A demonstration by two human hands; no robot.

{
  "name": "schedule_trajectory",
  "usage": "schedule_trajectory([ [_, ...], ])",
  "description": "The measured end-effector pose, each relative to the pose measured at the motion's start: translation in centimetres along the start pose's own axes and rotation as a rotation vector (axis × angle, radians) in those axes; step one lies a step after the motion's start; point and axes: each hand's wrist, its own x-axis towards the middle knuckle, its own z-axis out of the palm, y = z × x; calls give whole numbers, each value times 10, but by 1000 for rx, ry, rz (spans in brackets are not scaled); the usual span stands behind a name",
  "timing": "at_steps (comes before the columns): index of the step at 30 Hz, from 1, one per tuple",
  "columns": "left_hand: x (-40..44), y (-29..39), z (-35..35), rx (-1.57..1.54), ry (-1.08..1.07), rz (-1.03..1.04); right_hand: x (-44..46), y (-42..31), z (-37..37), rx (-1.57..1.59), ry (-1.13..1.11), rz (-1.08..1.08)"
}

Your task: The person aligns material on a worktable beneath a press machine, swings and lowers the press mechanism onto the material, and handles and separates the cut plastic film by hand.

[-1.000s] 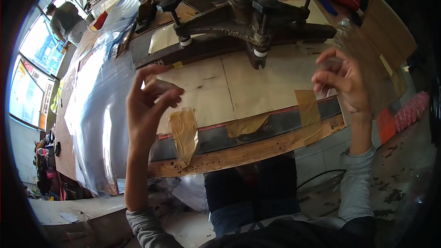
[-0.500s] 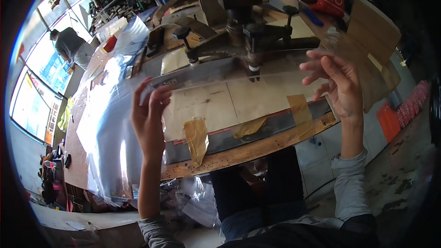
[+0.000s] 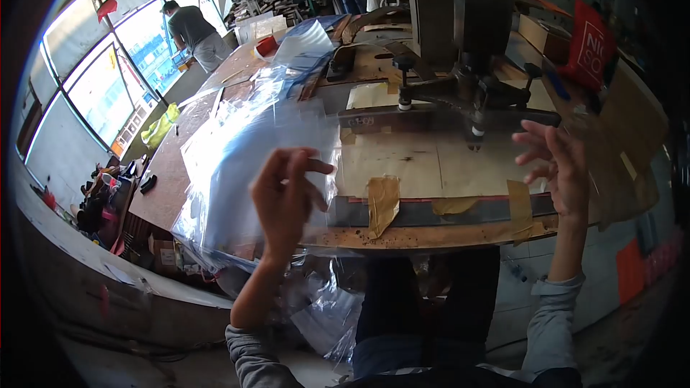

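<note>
Seen from the wearer's head: two bare hands are raised over a cluttered workshop table (image 3: 167, 159). Clear plastic sheets (image 3: 241, 158) lie glossy and overlapping toward its front left corner, some reaching past the front edge. The left hand (image 3: 282, 197) is blurred, its fingers curled, just in front of the sheets; whether it pinches a film edge, I cannot tell. The right hand (image 3: 564, 172) is above the table's right part, fingers apart and loosely bent, with nothing clearly visible in it.

Between and beyond the hands, a pale board (image 3: 410, 172) lies along the front edge beneath a heavy press (image 3: 490, 25). Brown tape (image 3: 384, 205) runs from the board's near side toward the table's wooden edge strip (image 3: 424, 237). A dark bar (image 3: 374, 121) crosses the board's far side.

The step in hand seems to be handling film at the press. The next move, I judge, calls for a light two-handed grip, kept level so the film does not fold or catch the tape.
</note>
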Motion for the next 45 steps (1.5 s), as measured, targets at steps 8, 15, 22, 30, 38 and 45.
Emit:
schedule_trajectory([
  [8, 93, -32, -166, 540, 130, 116, -9, -3, -56, -360, 77, -13],
  [15, 216, -135, -357, 1389, -103, -13, 38, 87, -210, -1029, 73, -80],
  [22, 50, -54, -90, 1255, -296, 225, 89, 137, -273, -1364, -61, -275],
  [30, -68, -97, 23, 1242, 15, 106, 73, 145, -264, -1152, 43, -245],
  [38, -72, -99, 17, 1278, 136, -17, 70, 145, -262, -1206, 87, -291],
  [45, -70, -89, 4, 1426, 268, -62, 68, 124, -239, -1197, 32, -256],
])
